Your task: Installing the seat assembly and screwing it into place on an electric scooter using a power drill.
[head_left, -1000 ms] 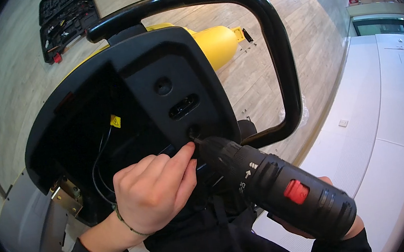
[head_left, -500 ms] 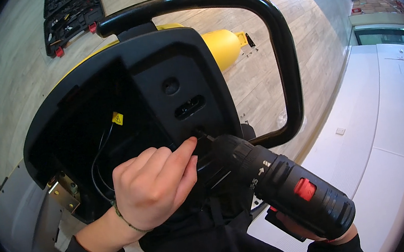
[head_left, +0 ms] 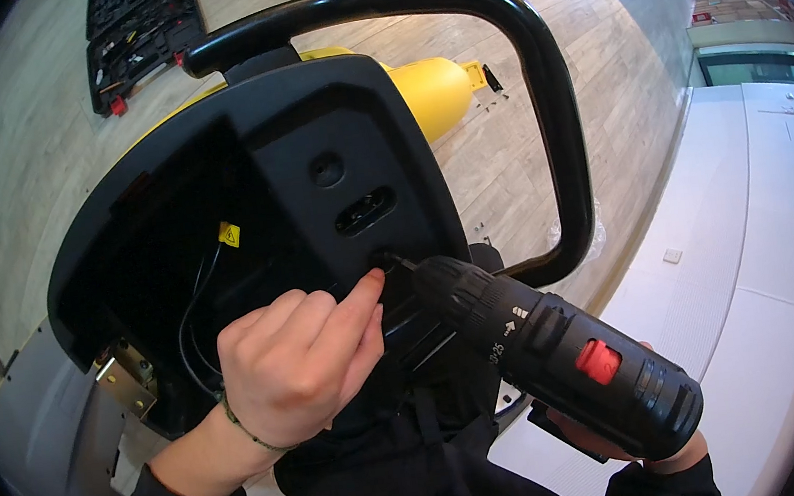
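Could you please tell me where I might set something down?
Pale plank floor lies bare left of the open black tool case and right of the curved black tubular handle's upper bend. Crowded: the black plastic housing under the left hand and black drill, and floor beside the rounded yellow body with small parts.

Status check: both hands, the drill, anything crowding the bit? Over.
Right hand gripping drill. Bit angled toward black panel's lower recess. Left hand, index fingertip extended, crowding bit's tip; contact unclear.

matt plastic drill (head_left: 559,355), glossy black handlebar (head_left: 556,109)
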`<state>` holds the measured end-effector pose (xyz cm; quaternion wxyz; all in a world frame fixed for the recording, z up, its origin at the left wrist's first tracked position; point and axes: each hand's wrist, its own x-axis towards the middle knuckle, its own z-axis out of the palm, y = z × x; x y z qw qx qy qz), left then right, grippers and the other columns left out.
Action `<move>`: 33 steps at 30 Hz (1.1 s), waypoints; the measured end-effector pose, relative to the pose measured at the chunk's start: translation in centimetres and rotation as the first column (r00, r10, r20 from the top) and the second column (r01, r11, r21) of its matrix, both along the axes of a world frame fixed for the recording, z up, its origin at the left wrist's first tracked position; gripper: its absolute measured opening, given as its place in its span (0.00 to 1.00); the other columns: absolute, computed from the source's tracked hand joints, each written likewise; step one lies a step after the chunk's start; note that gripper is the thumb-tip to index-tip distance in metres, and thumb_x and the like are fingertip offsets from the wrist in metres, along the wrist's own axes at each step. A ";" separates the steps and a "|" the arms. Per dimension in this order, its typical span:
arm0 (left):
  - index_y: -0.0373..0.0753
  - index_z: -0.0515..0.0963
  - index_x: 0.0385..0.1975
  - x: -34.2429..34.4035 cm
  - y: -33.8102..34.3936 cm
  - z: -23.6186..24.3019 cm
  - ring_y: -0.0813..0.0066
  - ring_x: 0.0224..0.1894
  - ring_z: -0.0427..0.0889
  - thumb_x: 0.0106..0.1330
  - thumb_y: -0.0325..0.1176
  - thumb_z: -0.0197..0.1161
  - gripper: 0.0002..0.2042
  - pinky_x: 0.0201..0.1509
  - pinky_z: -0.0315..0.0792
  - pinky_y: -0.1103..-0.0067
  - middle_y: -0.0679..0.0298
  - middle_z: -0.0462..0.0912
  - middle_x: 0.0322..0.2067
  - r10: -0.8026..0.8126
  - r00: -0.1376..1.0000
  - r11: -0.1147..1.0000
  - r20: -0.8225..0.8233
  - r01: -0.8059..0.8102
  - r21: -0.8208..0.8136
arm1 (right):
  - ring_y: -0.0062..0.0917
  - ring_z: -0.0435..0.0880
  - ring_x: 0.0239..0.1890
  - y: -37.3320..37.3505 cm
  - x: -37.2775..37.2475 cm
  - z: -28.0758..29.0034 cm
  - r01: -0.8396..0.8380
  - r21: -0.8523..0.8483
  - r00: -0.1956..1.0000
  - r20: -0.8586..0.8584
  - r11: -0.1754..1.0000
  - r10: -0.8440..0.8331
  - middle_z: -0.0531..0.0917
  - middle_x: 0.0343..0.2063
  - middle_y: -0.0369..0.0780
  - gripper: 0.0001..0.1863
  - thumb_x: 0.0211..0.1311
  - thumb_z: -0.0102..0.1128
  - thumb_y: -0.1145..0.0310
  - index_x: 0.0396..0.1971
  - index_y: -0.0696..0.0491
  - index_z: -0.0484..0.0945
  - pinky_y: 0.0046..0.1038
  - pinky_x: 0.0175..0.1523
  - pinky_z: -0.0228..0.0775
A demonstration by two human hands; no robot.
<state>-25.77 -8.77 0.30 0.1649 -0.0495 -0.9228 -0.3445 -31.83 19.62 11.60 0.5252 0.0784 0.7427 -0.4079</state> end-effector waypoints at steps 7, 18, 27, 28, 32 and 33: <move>0.35 0.79 0.35 -0.7 0.2 0.1 0.74 0.15 0.67 0.45 0.23 0.66 0.14 0.17 0.60 0.79 0.66 0.66 0.15 0.015 1.000 0.995 0.003 -0.014 -0.102 | 0.30 0.79 0.46 -0.4 -0.1 -0.2 -0.290 -0.104 0.929 -0.268 0.951 0.253 0.77 0.47 0.43 0.26 0.52 0.63 0.71 0.54 0.55 0.69 0.29 0.56 0.70; 0.39 0.77 0.28 -2.0 0.2 0.0 0.72 0.21 0.73 0.45 0.25 0.68 0.10 0.22 0.65 0.79 0.65 0.72 0.19 0.041 0.999 0.999 0.024 -0.041 -0.018 | 0.28 0.81 0.30 -2.5 -0.8 -0.1 -0.427 0.170 0.791 -0.406 0.888 0.458 0.82 0.29 0.39 0.16 0.42 0.69 0.69 0.33 0.53 0.77 0.25 0.40 0.77; 0.38 0.75 0.28 -2.2 0.3 0.0 0.70 0.23 0.76 0.46 0.24 0.66 0.10 0.24 0.68 0.78 0.64 0.75 0.21 0.035 0.999 0.999 0.042 -0.035 0.009 | 0.30 0.84 0.31 -3.7 -1.2 0.7 -0.485 0.132 0.790 -0.358 0.864 0.498 0.82 0.33 0.41 0.24 0.51 0.66 0.62 0.47 0.54 0.72 0.26 0.39 0.75; 0.39 0.75 0.28 -2.2 0.3 0.0 0.72 0.24 0.76 0.48 0.26 0.66 0.09 0.24 0.68 0.80 0.65 0.75 0.21 0.033 0.999 0.999 0.041 -0.032 -0.028 | 0.30 0.84 0.31 -3.8 -1.1 0.8 -0.487 0.097 0.789 -0.378 0.868 0.485 0.82 0.33 0.41 0.24 0.51 0.66 0.62 0.47 0.54 0.72 0.26 0.39 0.75; 0.39 0.75 0.28 -2.0 0.6 -0.1 0.73 0.23 0.77 0.47 0.26 0.66 0.09 0.24 0.69 0.81 0.65 0.76 0.21 0.054 0.997 0.998 0.061 -0.052 -0.032 | 0.30 0.84 0.32 -4.0 -0.9 1.1 -0.538 0.162 0.716 -0.429 0.827 0.550 0.82 0.32 0.42 0.24 0.52 0.65 0.62 0.48 0.54 0.72 0.26 0.39 0.76; 0.39 0.75 0.28 -2.1 0.7 -0.2 0.73 0.23 0.77 0.47 0.26 0.66 0.09 0.24 0.70 0.81 0.65 0.76 0.21 0.065 0.997 0.997 0.040 -0.063 -0.040 | 0.30 0.84 0.32 -4.1 -0.9 1.2 -0.562 0.207 0.688 -0.420 0.801 0.592 0.82 0.32 0.42 0.24 0.52 0.65 0.62 0.48 0.54 0.72 0.26 0.39 0.76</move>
